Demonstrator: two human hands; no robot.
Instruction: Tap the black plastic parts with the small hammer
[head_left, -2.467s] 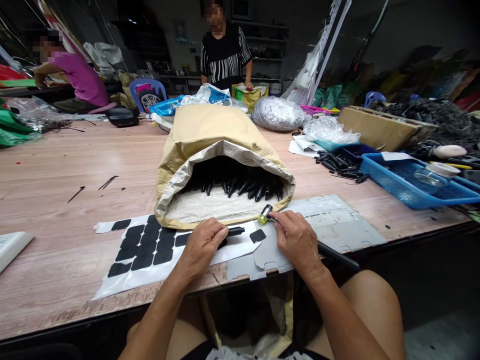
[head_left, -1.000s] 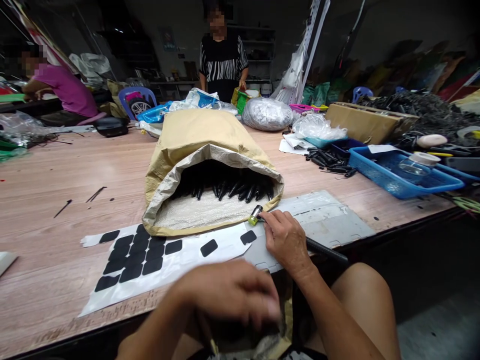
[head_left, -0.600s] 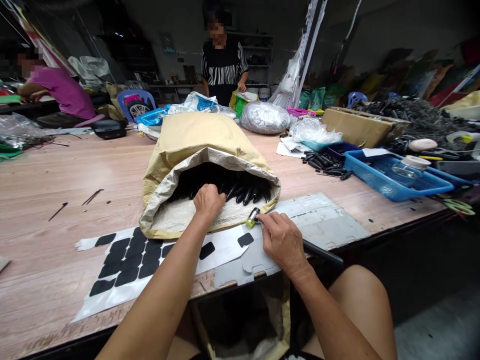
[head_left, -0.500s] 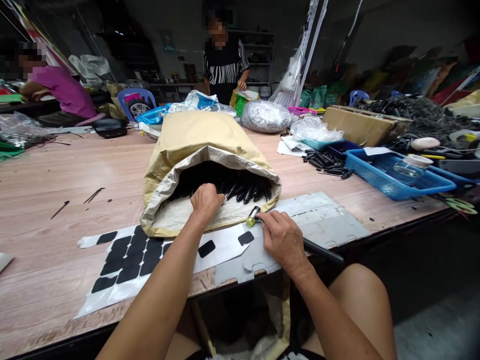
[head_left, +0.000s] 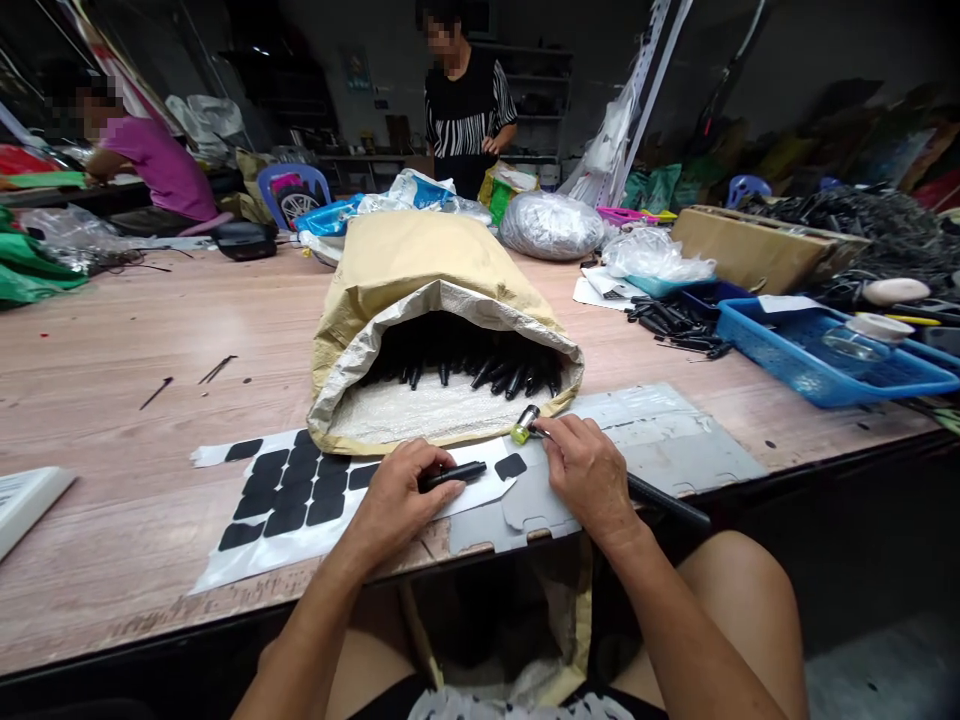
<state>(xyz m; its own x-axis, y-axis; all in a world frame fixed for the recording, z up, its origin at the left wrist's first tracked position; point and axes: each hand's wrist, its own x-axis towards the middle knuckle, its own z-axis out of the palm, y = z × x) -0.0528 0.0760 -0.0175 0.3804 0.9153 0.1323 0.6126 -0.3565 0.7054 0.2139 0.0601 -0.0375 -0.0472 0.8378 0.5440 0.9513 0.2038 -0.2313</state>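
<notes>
My left hand [head_left: 405, 497] is closed round a slim black tapered part [head_left: 459, 474], holding it low over a white sheet of black rounded stickers [head_left: 289, 490]. A small hammer [head_left: 529, 422] with a metal head and a yellow-green face is gripped in my right hand [head_left: 589, 465]. Its black handle [head_left: 667, 501] sticks out behind the wrist, above a grey board [head_left: 667, 440]. Before both hands lies an open tan woven sack [head_left: 442, 250], with many similar black parts [head_left: 510, 378] showing in its mouth.
Blue baskets [head_left: 817, 375] and a pile of black pieces [head_left: 667, 325] lie at the right. Behind the sack are a plastic-wrapped bundle [head_left: 551, 225] and a cardboard box [head_left: 750, 250]. One person [head_left: 469, 110] stands across the table; another [head_left: 161, 165] sits at far left.
My left hand has come out of the sack with a black part and moved down over the sticker sheet. My right hand still holds the hammer. The view has shifted slightly.
</notes>
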